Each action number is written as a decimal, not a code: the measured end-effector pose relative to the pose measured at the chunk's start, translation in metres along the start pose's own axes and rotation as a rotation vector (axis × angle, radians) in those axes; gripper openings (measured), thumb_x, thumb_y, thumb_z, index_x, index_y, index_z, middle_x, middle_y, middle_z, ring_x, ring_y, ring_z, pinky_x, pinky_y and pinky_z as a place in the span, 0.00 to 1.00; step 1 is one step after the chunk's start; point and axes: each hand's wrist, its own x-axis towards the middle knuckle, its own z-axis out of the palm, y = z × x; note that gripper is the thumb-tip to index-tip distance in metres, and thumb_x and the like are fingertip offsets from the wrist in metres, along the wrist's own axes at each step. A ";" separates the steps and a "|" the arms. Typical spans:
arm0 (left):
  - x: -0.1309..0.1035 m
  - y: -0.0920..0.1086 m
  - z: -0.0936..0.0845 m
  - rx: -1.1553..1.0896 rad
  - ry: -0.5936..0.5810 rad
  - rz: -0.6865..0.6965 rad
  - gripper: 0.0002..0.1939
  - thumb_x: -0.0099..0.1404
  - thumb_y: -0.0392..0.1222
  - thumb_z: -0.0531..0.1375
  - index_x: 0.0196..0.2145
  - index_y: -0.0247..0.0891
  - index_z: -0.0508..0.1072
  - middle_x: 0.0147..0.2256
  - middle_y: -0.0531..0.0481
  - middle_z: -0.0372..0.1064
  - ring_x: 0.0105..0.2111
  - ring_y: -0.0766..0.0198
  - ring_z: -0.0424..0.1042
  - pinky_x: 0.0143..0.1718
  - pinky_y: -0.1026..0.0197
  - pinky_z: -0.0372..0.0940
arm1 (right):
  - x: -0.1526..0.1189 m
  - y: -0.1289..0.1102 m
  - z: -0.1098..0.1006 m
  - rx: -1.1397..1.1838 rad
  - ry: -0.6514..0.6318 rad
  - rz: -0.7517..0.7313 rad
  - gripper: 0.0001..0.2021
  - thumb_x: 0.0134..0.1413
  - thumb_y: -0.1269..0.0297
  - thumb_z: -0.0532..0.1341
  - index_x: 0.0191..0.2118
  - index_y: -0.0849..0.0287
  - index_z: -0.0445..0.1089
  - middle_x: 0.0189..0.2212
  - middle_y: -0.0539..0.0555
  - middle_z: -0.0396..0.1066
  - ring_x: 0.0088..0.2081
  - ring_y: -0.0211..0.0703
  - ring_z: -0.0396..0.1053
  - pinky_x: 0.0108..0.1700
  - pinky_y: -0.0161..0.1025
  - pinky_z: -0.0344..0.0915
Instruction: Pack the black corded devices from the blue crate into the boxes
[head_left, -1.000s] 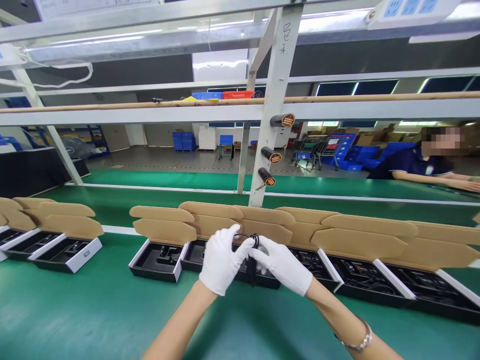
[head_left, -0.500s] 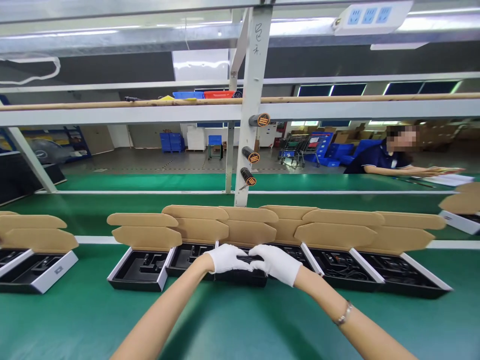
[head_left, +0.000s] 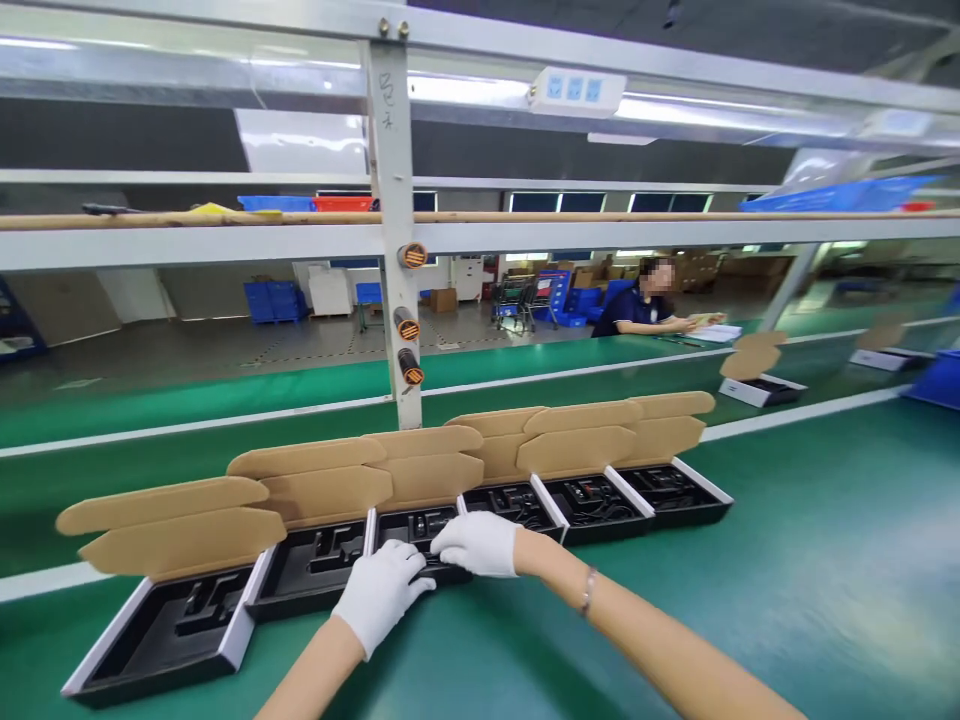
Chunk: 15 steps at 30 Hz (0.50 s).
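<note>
My left hand [head_left: 382, 596], in a white glove, rests at the front edge of an open box [head_left: 429, 462] with a brown cardboard lid. Its thumb stands apart from its fingers. My right hand [head_left: 478, 545], also gloved, reaches into the same box from the right. Its fingers are bent down and closed on a dark bundle that looks like a black cable [head_left: 430, 562], mostly hidden by the gloves. Small black parts [head_left: 420, 522] sit in the tray behind the hands.
Left of the hands are two open boxes [head_left: 169, 540] with black trays. Several more [head_left: 596, 500] stand to the right, holding black cables and parts. A metal post [head_left: 394, 200] rises behind the green bench [head_left: 810, 500]. A person [head_left: 637, 300] sits at the far bench.
The view has turned to the right, so the post and boxes sit further left. My hands have moved apart slightly and lower, the dark bundle now down in the box.
</note>
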 end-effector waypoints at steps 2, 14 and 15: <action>0.001 -0.001 0.002 0.022 0.007 0.003 0.12 0.69 0.48 0.54 0.40 0.42 0.75 0.44 0.45 0.74 0.44 0.52 0.72 0.38 0.54 0.69 | -0.046 0.036 -0.010 -0.025 0.189 0.177 0.16 0.65 0.65 0.51 0.50 0.52 0.74 0.46 0.53 0.77 0.47 0.48 0.73 0.51 0.42 0.66; -0.001 -0.002 0.010 0.106 0.048 -0.021 0.15 0.70 0.52 0.52 0.44 0.49 0.76 0.48 0.50 0.75 0.46 0.53 0.75 0.38 0.57 0.72 | -0.247 0.236 0.068 -0.083 0.366 0.998 0.22 0.62 0.61 0.52 0.59 0.61 0.65 0.58 0.64 0.66 0.57 0.56 0.66 0.56 0.48 0.64; -0.002 -0.002 0.011 0.108 0.058 -0.030 0.15 0.69 0.52 0.53 0.44 0.49 0.76 0.47 0.50 0.75 0.45 0.54 0.75 0.38 0.57 0.72 | -0.241 0.248 0.069 -0.087 0.378 1.009 0.21 0.63 0.61 0.51 0.58 0.61 0.66 0.58 0.65 0.66 0.56 0.56 0.67 0.55 0.48 0.65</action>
